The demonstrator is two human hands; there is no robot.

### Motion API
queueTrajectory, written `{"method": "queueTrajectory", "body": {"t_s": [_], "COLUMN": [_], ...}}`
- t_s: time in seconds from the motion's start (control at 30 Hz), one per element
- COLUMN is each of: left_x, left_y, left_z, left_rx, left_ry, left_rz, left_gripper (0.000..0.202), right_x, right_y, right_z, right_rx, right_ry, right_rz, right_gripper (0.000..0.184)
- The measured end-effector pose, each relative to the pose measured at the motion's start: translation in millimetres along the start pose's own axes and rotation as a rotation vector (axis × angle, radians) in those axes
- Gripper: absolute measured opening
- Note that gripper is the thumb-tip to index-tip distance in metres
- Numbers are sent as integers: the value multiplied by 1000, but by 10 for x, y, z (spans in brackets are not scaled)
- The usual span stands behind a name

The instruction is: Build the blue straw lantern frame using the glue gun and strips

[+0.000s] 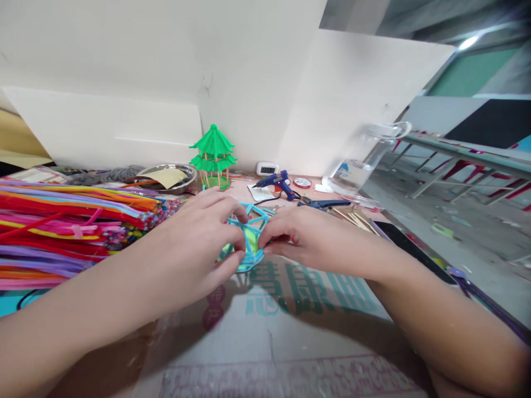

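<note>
Between my hands stands a small light-blue frame (pixel 251 243) that looks made of pipe cleaners, with yellow-green showing inside it. My left hand (pixel 211 232) is closed on its left side, thumb and fingers pinching the blue edge. On the right side, my right hand (pixel 286 232) pinches the lower rim with its fingertips. The frame rests on the printed plastic sheet covering the table. Part of its left side is hidden behind my left fingers.
Bundles of coloured pipe cleaners (pixel 62 232) lie at left. Behind stand a green pagoda model (pixel 213 149), a metal bowl (pixel 182 177), a blue glue gun (pixel 276 183) and a white timer (pixel 267 168). Pliers (pixel 323 203), a clear water bottle (pixel 359 160) and a phone (pixel 410 249) are at right.
</note>
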State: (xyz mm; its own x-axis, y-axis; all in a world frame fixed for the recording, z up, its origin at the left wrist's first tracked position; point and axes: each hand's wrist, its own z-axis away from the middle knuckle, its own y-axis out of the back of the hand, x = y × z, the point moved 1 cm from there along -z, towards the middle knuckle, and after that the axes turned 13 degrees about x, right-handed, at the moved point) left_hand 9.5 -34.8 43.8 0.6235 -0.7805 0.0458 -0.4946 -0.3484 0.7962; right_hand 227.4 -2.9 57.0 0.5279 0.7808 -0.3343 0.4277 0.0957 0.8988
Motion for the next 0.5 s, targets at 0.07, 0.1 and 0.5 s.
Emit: {"method": "queueTrajectory", "body": {"t_s": [0.07,0.1,0.5], "left_x": [4,6,28], "left_y": [3,5,1], "left_z": [1,2,-6], "left_rx": [-4,-4,2], "left_ry": [12,14,-12], "left_rz": [23,29,31], "left_gripper": [25,25,25], "right_x": [-7,-11,-19], "right_y": [3,5,6], "right_z": [1,2,6], "right_rx": [-7,-9,-6], "right_ry": [-1,-3,-10], "right_rz": [5,8,7], "right_gripper": [19,18,19]}}
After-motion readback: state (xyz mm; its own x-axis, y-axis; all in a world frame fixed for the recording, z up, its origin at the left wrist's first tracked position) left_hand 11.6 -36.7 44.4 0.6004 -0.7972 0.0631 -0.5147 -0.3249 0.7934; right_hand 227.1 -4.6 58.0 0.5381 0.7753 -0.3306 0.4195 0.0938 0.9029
